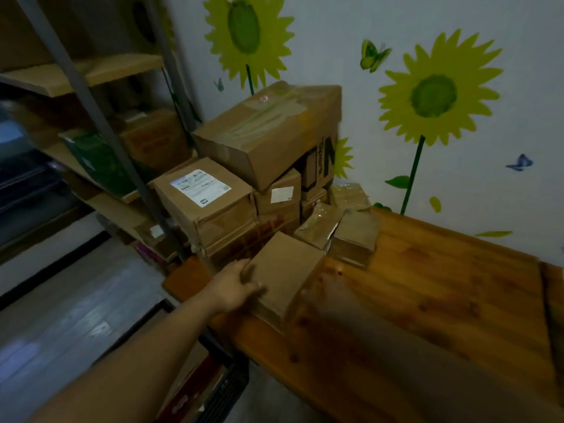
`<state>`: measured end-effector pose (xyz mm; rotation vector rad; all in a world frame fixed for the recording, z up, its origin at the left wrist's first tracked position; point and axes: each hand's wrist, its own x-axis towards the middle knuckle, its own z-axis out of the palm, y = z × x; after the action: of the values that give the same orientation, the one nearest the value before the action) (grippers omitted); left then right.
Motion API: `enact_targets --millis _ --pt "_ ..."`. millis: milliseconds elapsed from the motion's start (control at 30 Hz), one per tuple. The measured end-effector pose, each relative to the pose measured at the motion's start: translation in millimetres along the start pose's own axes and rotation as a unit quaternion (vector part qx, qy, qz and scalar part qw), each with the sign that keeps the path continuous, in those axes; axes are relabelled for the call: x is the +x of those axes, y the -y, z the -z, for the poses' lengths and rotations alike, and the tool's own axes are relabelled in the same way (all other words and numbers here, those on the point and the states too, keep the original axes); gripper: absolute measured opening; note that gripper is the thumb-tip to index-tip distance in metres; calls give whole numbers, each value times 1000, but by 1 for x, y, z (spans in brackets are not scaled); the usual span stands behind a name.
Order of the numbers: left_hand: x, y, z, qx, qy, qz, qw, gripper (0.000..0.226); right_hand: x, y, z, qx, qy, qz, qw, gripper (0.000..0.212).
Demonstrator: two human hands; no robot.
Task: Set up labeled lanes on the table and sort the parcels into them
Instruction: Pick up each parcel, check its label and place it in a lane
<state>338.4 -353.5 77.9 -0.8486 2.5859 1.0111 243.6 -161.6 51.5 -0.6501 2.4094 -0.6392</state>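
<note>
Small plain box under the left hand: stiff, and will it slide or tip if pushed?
The small box probably stays stiff: its cardboard faces look flat and uncrushed. Lying low and broad on the smooth table, it likely slides rather than tips. Near the edge, it could fall.

place: small parcel storeroom or pickup point, homely decor
stock: taped cardboard parcels (268,135) piled in the corner, one with a printed shipping label (200,187)
storage: metal rack (91,96) with board shelves, more boxes (152,138) on them
bench: plain wooden table (442,285) against the wall (396,25)
decor: sunflower stickers (436,93) and butterflies (374,56) on that wall
floor: grey tiles (61,315)
</note>
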Motion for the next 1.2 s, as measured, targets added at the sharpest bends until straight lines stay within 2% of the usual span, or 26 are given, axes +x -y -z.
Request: enact_targets --millis 100,267,400,533,700,833,900,967,1000,1100,1133,1200 --pt "36 16 0 -29 31 3 999 70 16 11 -21 59 -21 -7 998 52" --pt "76 41 -5 -33 88 2 996 73 46 27 -65 194 -47 -130 971 68" --pt "84 50 -4 -64 120 -12 991 56 44 39 -79 225 -103 -165 955 66" --pt "72 29 4 -102 116 -83 985 48 18 43 -59 270 -170 -165 933 72" --pt "44 -19 24 -125 123 -161 971 60 -29 44 -7 334 -249 -144 898 65" --pt "12 -67 27 -213 133 -201 947 58 -74 35 33 318 -319 -119 885 68" --pt "-9 -93 23 -225 135 -225 938 57 -99 26 49 310 -349 -104 878 59" --pt "-28 -115 14 -229 138 -245 932 68 -124 14 63 331 -382 -92 858 43" --pt "-42 -125 9 -231 134 -251 931 65 -137 9 69 344 -396 -86 847 42" --pt "-73 -151 -11 -242 116 -271 925 38 -171 -14 83 367 -409 -77 832 55" --pt "-86 -160 -18 -241 110 -276 924 38 -182 -21 87 371 -405 -77 832 51" --pt "-101 -173 -33 -244 115 -289 918 50 -201 -38 92 378 -406 -78 829 39"
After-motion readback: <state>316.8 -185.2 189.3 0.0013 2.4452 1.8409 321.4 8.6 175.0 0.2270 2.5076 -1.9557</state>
